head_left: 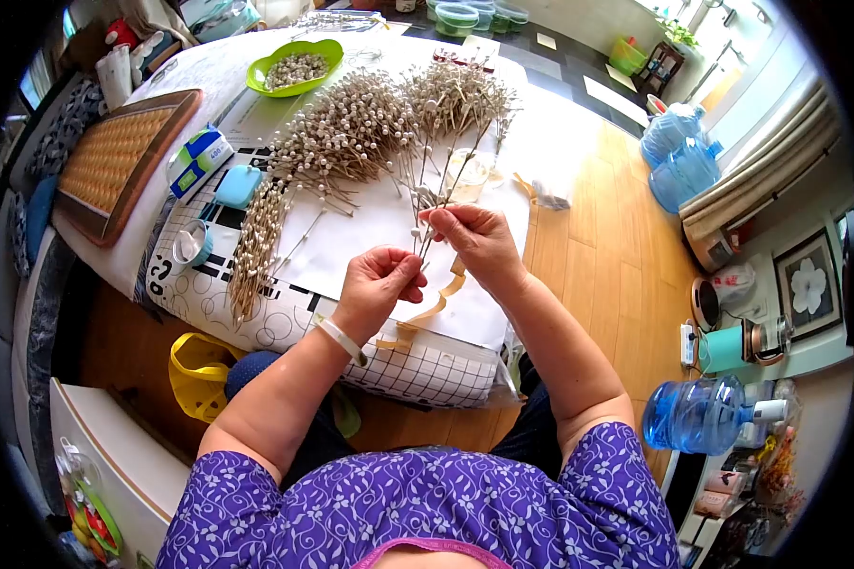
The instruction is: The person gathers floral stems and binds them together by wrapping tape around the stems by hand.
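Note:
Between my hands stand a few thin dried stems with small whitish buds (425,185), held upright over white paper. My left hand (384,284) is closed in a pinch round their lower ends. A little higher, my right hand (479,242) pinches the same stems with thumb and forefinger. Behind them lies a large heap of dried budded stems (346,133), with another bunch (455,95) to its right. A narrower bundle of stems (256,251) lies to the left. Strips of tan tape or paper (436,305) curl on the table just below my hands.
On the covered table are a green bowl of loose buds (296,71), a tissue pack (199,159), a light-blue case (238,187), a small round tub (192,243) and a woven mat (128,161). Blue water bottles (697,414) stand at the right; a yellow bag (194,379) hangs lower left.

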Demonstrator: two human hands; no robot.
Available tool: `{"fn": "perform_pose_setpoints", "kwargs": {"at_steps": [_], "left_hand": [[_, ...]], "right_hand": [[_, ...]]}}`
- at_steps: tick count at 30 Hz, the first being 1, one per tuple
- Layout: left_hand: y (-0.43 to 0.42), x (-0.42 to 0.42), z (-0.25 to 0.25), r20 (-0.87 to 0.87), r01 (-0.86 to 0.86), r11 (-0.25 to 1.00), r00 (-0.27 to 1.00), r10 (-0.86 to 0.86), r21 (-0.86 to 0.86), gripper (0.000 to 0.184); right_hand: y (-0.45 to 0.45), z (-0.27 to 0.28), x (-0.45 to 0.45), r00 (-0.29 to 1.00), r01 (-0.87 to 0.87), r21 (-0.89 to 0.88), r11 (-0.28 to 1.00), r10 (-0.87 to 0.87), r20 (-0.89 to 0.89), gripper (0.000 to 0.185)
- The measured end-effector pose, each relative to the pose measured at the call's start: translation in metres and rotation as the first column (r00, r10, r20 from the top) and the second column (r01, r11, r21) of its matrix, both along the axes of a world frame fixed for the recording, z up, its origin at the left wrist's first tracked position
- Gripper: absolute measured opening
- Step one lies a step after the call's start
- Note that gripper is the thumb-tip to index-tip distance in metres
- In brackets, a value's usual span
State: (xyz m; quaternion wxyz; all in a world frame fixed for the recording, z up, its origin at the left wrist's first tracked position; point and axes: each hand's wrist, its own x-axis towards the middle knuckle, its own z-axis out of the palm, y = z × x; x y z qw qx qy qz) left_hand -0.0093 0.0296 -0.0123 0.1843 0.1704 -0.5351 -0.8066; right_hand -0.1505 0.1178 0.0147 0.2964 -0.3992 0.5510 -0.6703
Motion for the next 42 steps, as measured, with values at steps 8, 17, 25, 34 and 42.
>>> {"fn": "perform_pose_setpoints", "kwargs": {"at_steps": [8, 17, 25, 34, 42], "left_hand": [[0.001, 0.001, 0.002, 0.011, 0.001, 1.0, 1.0, -0.001, 0.009, 0.015], [0.0, 0.0, 0.003, 0.01, 0.007, 1.0, 1.0, -0.008, 0.019, 0.016], [0.001, 0.0, 0.001, 0.033, 0.009, 0.996, 0.999, -0.006, -0.092, 0.016], [-0.003, -0.001, -0.007, 0.028, 0.079, 0.989, 0.997, -0.076, -0.127, 0.016], [-0.006, 0.0, -0.001, 0.04, 0.111, 0.988, 0.993, -0.107, -0.108, 0.016]], "right_hand": [[0.0, -0.001, 0.0, 0.999, -0.023, 0.004, 1.0, 0.022, 0.039, 0.017], [-0.001, 0.0, 0.004, 0.998, 0.0, -0.032, 1.0, -0.001, -0.056, 0.017], [0.002, 0.005, 0.007, 0.993, -0.062, 0.029, 0.998, 0.059, 0.106, 0.017], [-0.003, -0.005, 0.001, 0.999, 0.026, 0.051, 0.998, -0.028, 0.036, 0.019], [-0.004, -0.006, 0.002, 0.99, 0.014, 0.039, 0.999, -0.02, 0.14, 0.019]]}}
